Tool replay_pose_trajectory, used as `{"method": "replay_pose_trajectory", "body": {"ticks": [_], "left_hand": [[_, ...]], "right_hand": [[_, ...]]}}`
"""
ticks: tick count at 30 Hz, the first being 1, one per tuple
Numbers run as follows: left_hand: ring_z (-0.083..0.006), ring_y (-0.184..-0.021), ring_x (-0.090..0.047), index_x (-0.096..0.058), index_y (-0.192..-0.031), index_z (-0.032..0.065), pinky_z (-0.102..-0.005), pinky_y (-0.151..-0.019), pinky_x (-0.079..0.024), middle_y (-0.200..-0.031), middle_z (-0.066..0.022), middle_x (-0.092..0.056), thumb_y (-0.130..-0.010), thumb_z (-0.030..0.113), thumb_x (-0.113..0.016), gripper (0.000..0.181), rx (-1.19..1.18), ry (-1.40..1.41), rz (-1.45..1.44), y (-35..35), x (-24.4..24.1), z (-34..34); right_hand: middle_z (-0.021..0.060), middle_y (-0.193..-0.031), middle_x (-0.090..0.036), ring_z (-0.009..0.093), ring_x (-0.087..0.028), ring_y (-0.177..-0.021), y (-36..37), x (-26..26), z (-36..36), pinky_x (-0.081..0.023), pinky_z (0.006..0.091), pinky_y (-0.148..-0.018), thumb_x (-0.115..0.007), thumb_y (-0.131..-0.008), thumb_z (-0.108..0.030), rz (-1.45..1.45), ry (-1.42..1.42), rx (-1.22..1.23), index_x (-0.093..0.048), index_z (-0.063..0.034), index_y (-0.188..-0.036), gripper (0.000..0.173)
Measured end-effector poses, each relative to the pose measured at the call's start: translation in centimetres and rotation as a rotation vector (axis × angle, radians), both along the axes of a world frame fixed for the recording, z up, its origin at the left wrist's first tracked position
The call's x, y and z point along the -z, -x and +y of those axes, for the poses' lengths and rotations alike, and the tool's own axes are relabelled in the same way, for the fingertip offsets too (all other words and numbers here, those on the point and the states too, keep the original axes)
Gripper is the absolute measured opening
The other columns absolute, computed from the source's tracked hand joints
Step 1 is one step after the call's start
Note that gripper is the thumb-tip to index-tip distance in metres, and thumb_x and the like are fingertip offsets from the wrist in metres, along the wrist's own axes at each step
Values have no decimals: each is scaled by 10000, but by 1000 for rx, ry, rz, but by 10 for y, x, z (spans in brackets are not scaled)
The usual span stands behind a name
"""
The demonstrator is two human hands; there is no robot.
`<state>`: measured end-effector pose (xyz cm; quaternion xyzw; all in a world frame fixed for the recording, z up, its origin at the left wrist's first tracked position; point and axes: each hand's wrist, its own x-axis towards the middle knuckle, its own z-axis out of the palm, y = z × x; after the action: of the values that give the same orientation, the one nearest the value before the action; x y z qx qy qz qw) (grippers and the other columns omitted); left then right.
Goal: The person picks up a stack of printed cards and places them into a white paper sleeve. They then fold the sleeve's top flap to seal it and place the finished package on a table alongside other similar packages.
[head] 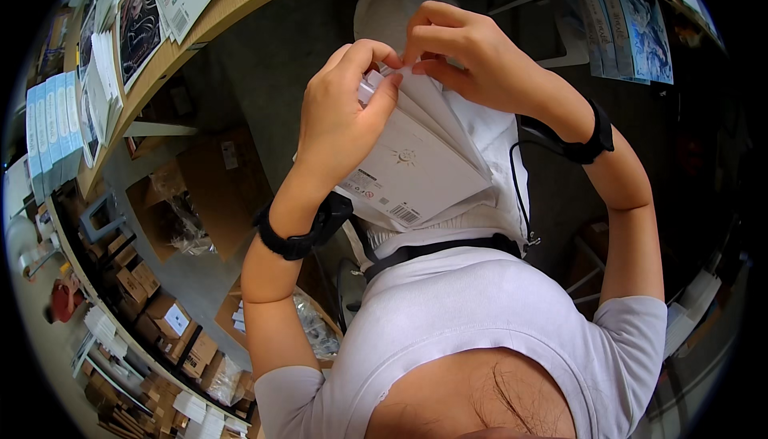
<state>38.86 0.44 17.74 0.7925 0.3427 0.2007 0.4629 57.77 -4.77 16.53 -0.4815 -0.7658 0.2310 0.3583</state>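
On my lap lie several flat white packets (433,170), fanned slightly apart. The top one bears a gold sun-like emblem, small print and a barcode. My left hand (347,94) grips their far left end, thumb over the top and fingers bent behind. At the packets' far edge, the fingers of my right hand (465,49) pinch a small whitish, partly see-through piece (408,71), close to my left fingertips. Whether it is a flap or film I cannot tell. The undersides of the packets are hidden.
A curved-looking wooden table edge (231,10) runs ahead, carrying an illustrated dark card (141,25) and blue-white packs (51,130). Left on the floor stands an open cardboard box (219,181) with clear plastic. Blue illustrated packs (645,31) stand far right. A person (65,300) is at far left.
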Motion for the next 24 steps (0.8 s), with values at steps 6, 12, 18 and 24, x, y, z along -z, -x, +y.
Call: {"method": "replay_pose_trajectory", "body": {"ticks": [6,12,18,24], "left_hand": [[-241,-724,-599,-602,-902,53,-322,-639,-470,-834,-97,-579,-756,64,-608,147,-9,-82,-17,-3,1,-1],[-238,-729,-603,-607,-896,53,-323,-642,-475,-863,-87,-570,-743,61,-603,153,-26,-107,-1,-5,0,-1],[-238,-732,-601,-606,-894,54,-329,-654,-473,-865,-87,-572,-744,65,-596,151,-25,-101,-1,-5,1,-1],[-168,-755,-555,-597,-921,10,-256,-681,-442,-866,-67,-560,-751,-1,-590,171,-23,-72,23,-6,-4,-2]], "right_hand": [[74,-846,-511,213,-576,-712,-1,-5,5,-485,277,-592,-668,-755,31,-35,11,-18,-602,-36,-856,138],[83,-833,-501,221,-572,-703,-2,-5,7,-484,284,-592,-655,-766,29,-9,16,-30,-592,-29,-836,111],[111,-864,-506,277,-568,-755,-1,-6,9,-475,326,-644,-608,-799,11,-65,117,-25,-560,-9,-803,52],[117,-902,-493,298,-542,-806,-2,-2,7,-453,340,-681,-576,-818,-2,-101,134,-62,-512,-9,-855,74]]}}
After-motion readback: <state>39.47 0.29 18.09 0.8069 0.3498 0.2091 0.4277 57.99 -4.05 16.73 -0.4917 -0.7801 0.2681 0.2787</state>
